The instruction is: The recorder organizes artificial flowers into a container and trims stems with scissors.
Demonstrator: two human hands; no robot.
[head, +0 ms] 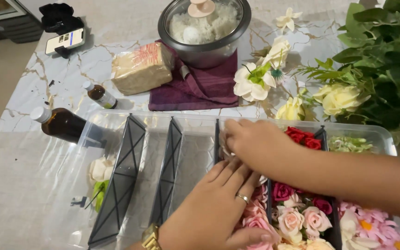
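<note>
Both hands are in the clear box [116, 121] at the desk's near edge, pressing small roses [297, 217] into a middle compartment. The left hand [218, 203] lies flat, fingers spread over pink blooms; the right hand [260, 143] is cupped with fingers curled, and what it pinches I cannot tell. Light, even pressure would keep petals uncrushed. The roses look soft: pink, cream, magenta, tightly packed between grey dividers [119, 178].

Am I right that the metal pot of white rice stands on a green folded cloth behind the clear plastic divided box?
Not quite: the cloth is purple, not green. The head view shows the metal pot of white rice standing on it, behind the clear plastic divided box.
</note>
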